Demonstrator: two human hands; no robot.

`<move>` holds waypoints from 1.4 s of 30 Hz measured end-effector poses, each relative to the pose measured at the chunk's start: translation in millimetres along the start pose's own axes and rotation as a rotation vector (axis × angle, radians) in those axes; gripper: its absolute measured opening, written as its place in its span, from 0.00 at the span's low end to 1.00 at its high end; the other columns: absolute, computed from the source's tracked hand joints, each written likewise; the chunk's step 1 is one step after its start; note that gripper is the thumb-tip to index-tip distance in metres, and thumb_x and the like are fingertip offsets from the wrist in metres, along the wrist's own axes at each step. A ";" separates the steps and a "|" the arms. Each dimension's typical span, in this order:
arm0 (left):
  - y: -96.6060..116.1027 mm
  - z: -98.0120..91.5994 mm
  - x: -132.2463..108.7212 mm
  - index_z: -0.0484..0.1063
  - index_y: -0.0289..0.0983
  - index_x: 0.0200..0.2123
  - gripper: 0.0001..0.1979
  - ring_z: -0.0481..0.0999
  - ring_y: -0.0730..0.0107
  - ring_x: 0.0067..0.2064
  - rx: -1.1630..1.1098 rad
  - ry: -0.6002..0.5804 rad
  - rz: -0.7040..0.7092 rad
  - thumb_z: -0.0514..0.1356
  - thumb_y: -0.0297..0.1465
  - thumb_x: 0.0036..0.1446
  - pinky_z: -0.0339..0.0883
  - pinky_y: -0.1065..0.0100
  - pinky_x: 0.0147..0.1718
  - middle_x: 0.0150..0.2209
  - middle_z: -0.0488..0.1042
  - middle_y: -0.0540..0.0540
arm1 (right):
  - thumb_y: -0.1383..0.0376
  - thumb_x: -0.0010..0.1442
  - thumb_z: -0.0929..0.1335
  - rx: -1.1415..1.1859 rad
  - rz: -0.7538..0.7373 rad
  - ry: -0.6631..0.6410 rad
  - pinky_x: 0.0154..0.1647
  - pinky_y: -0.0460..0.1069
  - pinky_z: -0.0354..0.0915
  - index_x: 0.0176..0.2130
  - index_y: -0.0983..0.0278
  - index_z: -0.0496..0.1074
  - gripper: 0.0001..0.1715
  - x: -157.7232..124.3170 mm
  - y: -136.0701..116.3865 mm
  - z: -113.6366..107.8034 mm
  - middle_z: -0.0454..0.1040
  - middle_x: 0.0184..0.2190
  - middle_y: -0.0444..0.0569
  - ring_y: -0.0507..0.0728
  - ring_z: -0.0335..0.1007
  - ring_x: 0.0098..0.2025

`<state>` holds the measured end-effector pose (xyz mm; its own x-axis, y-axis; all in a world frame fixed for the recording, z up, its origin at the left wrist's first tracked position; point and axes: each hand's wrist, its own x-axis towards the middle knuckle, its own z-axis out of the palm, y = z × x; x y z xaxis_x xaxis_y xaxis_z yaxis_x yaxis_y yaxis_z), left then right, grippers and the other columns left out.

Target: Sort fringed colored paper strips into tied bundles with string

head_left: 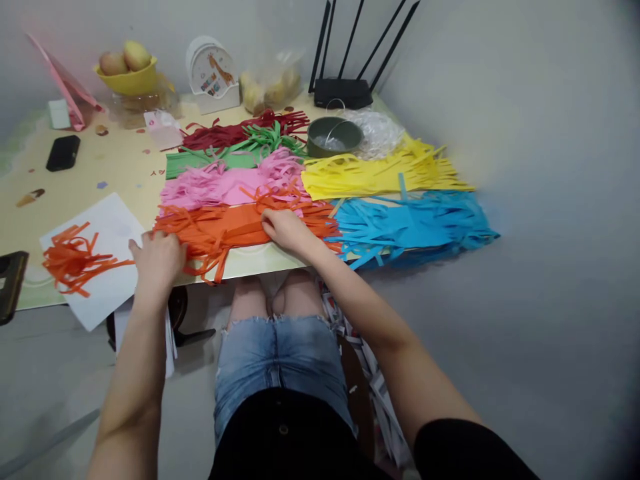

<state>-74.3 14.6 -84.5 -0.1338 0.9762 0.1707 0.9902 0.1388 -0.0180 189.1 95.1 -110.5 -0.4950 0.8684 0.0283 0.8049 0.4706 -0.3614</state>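
Orange fringed paper (237, 223) lies along the table's front edge, its strips hanging slightly over. At its left end my left hand (160, 260) has its fingers curled onto the strips; the fingertips are partly hidden. My right hand (287, 230) pinches the middle of the same orange paper. To the left, a loose tuft of orange strips (77, 257) rests on a white sheet (113, 227). Behind the orange one lie pink fringed paper (237, 183), green fringed paper (240, 159) and dark red fringed paper (220, 137). Blue fringed paper (410, 223) and yellow fringed paper (380, 175) are at right.
A dark green bucket (334, 137) stands by crumpled clear plastic (377, 130). At the back are a black router (343, 93), a giraffe-print holder (213, 77) and a yellow fruit bowl (127, 80). Phones (63, 153) lie at left. A wall borders the right side.
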 end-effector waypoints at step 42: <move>86.4 24.9 71.0 0.71 0.29 0.54 0.22 0.72 0.44 0.55 0.059 -0.242 0.452 0.47 0.21 0.59 0.58 0.46 0.53 0.52 0.72 0.27 | 0.70 0.72 0.54 -0.390 -0.175 0.007 0.54 0.59 0.58 0.54 0.72 0.72 0.23 32.6 2.8 10.1 0.73 0.53 0.65 0.67 0.65 0.55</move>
<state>0.7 100.1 -98.5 0.2940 0.9506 -0.0995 0.9483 -0.3031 -0.0937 171.9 123.1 -119.9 -0.6343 0.7703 0.0651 0.7729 0.6339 0.0289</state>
